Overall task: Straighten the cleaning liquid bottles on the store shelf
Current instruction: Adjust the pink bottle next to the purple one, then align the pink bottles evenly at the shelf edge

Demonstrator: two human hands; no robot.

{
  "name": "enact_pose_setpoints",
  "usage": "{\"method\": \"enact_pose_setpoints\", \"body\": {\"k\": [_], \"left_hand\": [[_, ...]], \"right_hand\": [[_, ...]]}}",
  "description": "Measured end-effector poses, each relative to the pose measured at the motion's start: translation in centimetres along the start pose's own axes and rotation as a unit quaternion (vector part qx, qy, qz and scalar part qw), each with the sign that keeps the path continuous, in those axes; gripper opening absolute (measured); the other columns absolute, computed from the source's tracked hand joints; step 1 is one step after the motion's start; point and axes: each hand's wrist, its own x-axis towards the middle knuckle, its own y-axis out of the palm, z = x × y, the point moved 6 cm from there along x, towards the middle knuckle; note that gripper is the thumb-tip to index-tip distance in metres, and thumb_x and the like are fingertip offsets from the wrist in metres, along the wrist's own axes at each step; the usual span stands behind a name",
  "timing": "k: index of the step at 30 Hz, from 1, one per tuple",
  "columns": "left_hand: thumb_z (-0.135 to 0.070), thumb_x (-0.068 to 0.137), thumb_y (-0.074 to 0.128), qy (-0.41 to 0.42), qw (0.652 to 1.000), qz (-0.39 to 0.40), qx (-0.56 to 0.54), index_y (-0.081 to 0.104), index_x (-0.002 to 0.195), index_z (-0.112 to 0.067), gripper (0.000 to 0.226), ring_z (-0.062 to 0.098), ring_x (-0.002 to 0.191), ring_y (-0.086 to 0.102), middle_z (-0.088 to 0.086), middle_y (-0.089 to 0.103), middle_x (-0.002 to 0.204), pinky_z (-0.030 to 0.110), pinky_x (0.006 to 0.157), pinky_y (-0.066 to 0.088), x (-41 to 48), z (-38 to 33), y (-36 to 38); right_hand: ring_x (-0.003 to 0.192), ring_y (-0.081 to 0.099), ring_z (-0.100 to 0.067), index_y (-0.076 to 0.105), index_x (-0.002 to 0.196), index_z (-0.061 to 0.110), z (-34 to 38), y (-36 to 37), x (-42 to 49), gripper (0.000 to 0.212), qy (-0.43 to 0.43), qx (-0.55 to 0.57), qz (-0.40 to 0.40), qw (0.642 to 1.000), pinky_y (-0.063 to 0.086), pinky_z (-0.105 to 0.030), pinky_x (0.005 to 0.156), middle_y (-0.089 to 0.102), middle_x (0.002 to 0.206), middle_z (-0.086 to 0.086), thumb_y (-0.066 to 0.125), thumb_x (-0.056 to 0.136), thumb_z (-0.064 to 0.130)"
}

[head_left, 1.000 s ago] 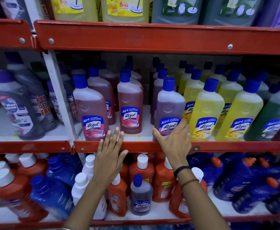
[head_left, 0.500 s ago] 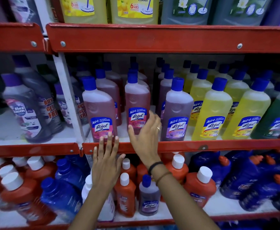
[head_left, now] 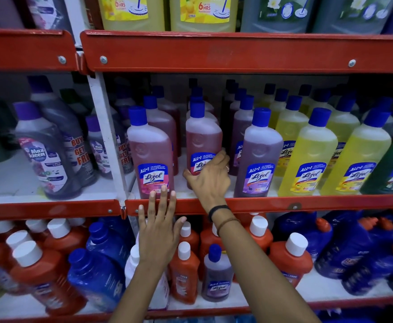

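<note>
Lizol bottle (head_left: 202, 141) – pink, mid shelf, set back from front row | R hand (head_left: 210, 179) wrapped round its label, gripping | L hand (head_left: 160, 229) flat, fingers spread over red shelf lip (head_left: 284, 203) – fingertips at front pink bottle (head_left: 150, 155), holding nothing | purple bottle (head_left: 258, 157) to the right

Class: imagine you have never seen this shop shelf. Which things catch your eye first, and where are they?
The right hand grips a pink Lizol bottle set back on the middle shelf. The left hand lies flat over the red shelf edge below another pink bottle. Yellow bottles glow at right.
</note>
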Motion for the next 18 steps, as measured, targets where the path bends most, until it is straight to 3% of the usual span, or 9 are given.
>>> {"method": "enact_pose_setpoints", "body": {"k": [8,14,18], "left_hand": [[-0.052,0.095,0.027,-0.005,1.0,0.001,-0.005,0.017,0.151,-0.021,0.064,0.03,0.145,0.016,0.008,0.026,0.157,0.058,0.109,0.017,0.0,-0.2,-0.3],[-0.055,0.096,0.023,-0.011,1.0,0.017,-0.017,0.015,0.151,-0.023,0.065,0.03,0.147,0.014,0.005,0.017,0.159,0.059,0.111,0.017,-0.1,-0.1,-0.1],[-0.062,0.097,0.008,-0.035,0.997,0.03,-0.061,0.01,0.153,-0.024,0.068,0.027,0.149,0.001,0.004,0.009,0.162,0.06,0.112,0.003,-0.5,-1.2,-0.8]], "right_hand": [[0.114,0.056,-0.033,0.02,0.139,-0.001,-0.8,-2.0,-2.8,0.108,-0.018,-0.02,-0.002,1.0,0.054,-0.039,0.075,0.044,0.136,-0.018,0.066,0.067,0.064],[0.117,0.055,-0.034,0.019,0.141,0.0,-1.0,-2.4,-3.6,0.109,-0.017,-0.009,0.007,1.0,0.054,-0.04,0.08,0.042,0.14,-0.02,0.067,0.067,0.063],[0.118,0.053,-0.034,0.02,0.141,0.002,-1.6,-2.2,-4.2,0.104,-0.026,0.024,0.01,0.999,0.052,-0.04,0.085,0.043,0.137,-0.02,0.063,0.071,0.065]]}}
